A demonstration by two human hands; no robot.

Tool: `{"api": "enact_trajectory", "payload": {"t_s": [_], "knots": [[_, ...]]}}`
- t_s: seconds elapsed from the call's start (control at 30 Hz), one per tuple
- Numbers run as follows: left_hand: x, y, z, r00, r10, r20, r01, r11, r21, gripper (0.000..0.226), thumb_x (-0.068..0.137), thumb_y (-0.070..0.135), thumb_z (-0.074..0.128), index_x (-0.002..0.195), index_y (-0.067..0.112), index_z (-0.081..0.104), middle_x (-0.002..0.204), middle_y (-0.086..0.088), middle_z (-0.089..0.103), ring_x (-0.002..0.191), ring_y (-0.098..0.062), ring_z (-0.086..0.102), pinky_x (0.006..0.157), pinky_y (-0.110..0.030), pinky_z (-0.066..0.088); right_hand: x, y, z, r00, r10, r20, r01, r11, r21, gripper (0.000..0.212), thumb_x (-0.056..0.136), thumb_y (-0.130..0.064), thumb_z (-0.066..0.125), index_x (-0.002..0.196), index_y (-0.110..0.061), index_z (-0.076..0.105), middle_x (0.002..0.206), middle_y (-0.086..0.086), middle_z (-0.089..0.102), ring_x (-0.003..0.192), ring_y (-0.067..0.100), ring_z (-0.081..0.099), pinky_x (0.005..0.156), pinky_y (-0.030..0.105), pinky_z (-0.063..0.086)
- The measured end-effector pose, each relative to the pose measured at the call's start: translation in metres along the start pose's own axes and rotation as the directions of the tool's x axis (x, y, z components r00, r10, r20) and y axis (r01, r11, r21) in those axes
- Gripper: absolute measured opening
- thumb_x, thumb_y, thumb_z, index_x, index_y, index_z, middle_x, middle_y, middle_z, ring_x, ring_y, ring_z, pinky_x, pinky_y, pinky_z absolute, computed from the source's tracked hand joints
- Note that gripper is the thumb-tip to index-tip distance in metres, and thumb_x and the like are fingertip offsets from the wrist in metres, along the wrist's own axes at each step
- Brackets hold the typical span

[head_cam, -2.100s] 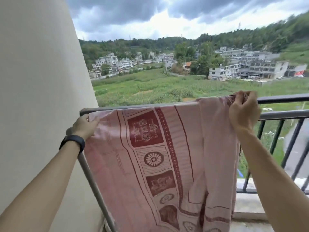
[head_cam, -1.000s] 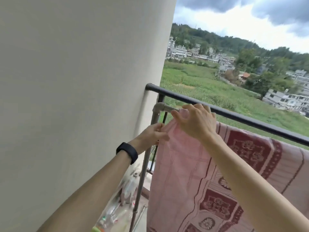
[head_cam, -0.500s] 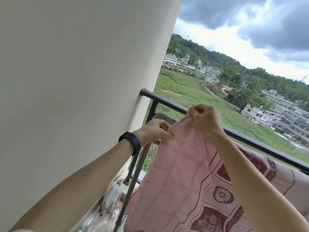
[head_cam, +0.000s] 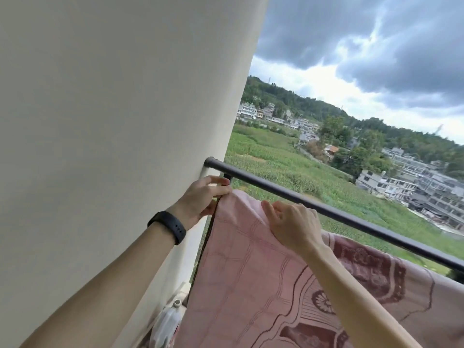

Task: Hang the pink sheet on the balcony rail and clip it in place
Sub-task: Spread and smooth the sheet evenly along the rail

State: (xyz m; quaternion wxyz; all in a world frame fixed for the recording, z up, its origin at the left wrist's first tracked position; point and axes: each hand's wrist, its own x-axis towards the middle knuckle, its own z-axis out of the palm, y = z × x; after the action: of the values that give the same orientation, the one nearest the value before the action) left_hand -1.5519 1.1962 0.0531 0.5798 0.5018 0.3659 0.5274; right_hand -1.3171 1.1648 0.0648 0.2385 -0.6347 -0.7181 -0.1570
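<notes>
Cream wall [head_cam: 100,121] meets dark rail [head_cam: 351,214]; left hand [head_cam: 200,199] pinches the pink sheet [head_cam: 251,272] corner, right hand [head_cam: 293,227] grips its edge at three o'clock.

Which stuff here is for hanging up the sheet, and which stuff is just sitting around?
For the job: pink sheet; balcony rail; left hand and right hand, both holding the sheet's top edge.

Just lying about: plastic bottle down below; wall; black wristband.

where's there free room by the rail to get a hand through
Free: the dark top rail, bare from the wall rightward, and the gap between it and the pink sheet past the right hand. Crowded: the sheet's corner at the wall, where the left hand pinches.
</notes>
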Motion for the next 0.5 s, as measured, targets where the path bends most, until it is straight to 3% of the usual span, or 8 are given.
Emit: {"api": "enact_trajectory", "payload": {"t_s": [0.07, 0.13, 0.2, 0.23, 0.3, 0.37, 0.43, 0.5], "knots": [[-0.011, -0.012, 0.008, 0.993, 0.119, 0.01, -0.115, 0.975, -0.189, 0.021, 0.088, 0.018, 0.072, 0.108, 0.022, 0.07, 0.077, -0.003, 0.062, 0.062, -0.015, 0.053, 0.057, -0.026, 0.044, -0.005, -0.004, 0.004, 0.999, -0.031, -0.04, 0.032, 0.998, 0.048, 0.05, 0.103, -0.051, 0.037, 0.073, -0.023, 0.064, 0.059, -0.015, 0.055, 0.053, 0.007, 0.052, 0.077, 0.038, 0.053], [-0.014, -0.018, 0.013, 0.958, 0.266, -0.104, -0.28, 0.947, -0.155, 0.015, 0.09, 0.016, 0.071, 0.102, 0.024, 0.071, 0.073, -0.001, 0.064, 0.065, -0.012, 0.058, 0.058, -0.023, 0.049, -0.003, -0.007, 0.008, 0.994, -0.041, -0.101, 0.05, 0.995, 0.091, 0.037, 0.104, -0.038, 0.045, 0.084, -0.022, 0.07, 0.067, -0.012, 0.062, 0.057, 0.01, 0.054, 0.075, 0.037, 0.053], [-0.01, -0.021, 0.018, 0.924, 0.31, -0.224, -0.323, 0.946, -0.025, 0.011, 0.089, 0.015, 0.069, 0.097, 0.022, 0.07, 0.073, 0.002, 0.064, 0.066, -0.009, 0.058, 0.058, -0.019, 0.047, 0.002, -0.009, 0.01, 0.986, -0.004, -0.168, 0.022, 0.994, 0.105, 0.03, 0.104, -0.032, 0.048, 0.091, -0.021, 0.073, 0.073, -0.006, 0.069, 0.058, 0.012, 0.052, 0.072, 0.033, 0.048], [-0.009, -0.023, 0.019, 0.934, 0.257, -0.247, -0.258, 0.966, 0.029, 0.011, 0.088, 0.014, 0.067, 0.097, 0.02, 0.068, 0.076, 0.001, 0.064, 0.066, -0.01, 0.057, 0.058, -0.02, 0.046, 0.003, -0.009, 0.011, 0.98, 0.015, -0.198, 0.007, 0.994, 0.107, 0.029, 0.104, -0.032, 0.048, 0.092, -0.021, 0.072, 0.074, -0.006, 0.07, 0.059, 0.013, 0.051, 0.073, 0.033, 0.049], [-0.012, -0.033, 0.018, 0.986, 0.012, -0.169, 0.012, 0.99, 0.139, 0.019, 0.089, 0.019, 0.064, 0.107, 0.012, 0.064, 0.091, -0.006, 0.065, 0.075, -0.016, 0.061, 0.063, -0.029, 0.05, 0.0, -0.008, 0.016, 0.986, 0.025, -0.164, -0.007, 0.994, 0.108, 0.031, 0.104, -0.035, 0.043, 0.092, -0.023, 0.069, 0.072, -0.01, 0.066, 0.06, 0.014, 0.056, 0.083, 0.041, 0.052], [-0.021, -0.05, 0.013, 0.972, -0.226, -0.058, 0.233, 0.932, 0.276, 0.041, 0.089, 0.04, 0.065, 0.113, 0.007, 0.063, 0.1, -0.01, 0.068, 0.089, -0.025, 0.066, 0.077, -0.041, 0.057, -0.013, -0.004, 0.024, 0.995, 0.014, -0.1, -0.01, 0.999, 0.034, 0.041, 0.104, -0.049, 0.033, 0.098, -0.026, 0.067, 0.081, -0.007, 0.07, 0.073, 0.018, 0.065, 0.093, 0.047, 0.048], [-0.025, -0.051, 0.011, 0.965, -0.259, -0.046, 0.26, 0.92, 0.293, 0.058, 0.084, 0.062, 0.06, 0.107, 0.01, 0.071, 0.095, -0.005, 0.072, 0.085, -0.022, 0.068, 0.074, -0.037, 0.057, -0.029, 0.003, 0.031, 0.989, -0.026, -0.143, 0.009, 0.993, -0.115, 0.047, 0.098, -0.061, 0.037, 0.121, -0.03, 0.063, 0.11, -0.003, 0.073, 0.1, 0.025, 0.066, 0.099, 0.048, 0.041], [-0.019, -0.041, 0.011, 0.978, -0.186, -0.09, 0.205, 0.924, 0.324, 0.064, 0.084, 0.069, 0.055, 0.104, 0.011, 0.074, 0.093, -0.002, 0.072, 0.081, -0.019, 0.066, 0.072, -0.03, 0.052, -0.044, 0.015, 0.034, 0.983, -0.062, -0.173, 0.027, 0.98, -0.195, 0.056, 0.093, -0.063, 0.049, 0.138, -0.029, 0.052, 0.126, 0.0, 0.066, 0.111, 0.028, 0.06, 0.099, 0.049, 0.036]]}}
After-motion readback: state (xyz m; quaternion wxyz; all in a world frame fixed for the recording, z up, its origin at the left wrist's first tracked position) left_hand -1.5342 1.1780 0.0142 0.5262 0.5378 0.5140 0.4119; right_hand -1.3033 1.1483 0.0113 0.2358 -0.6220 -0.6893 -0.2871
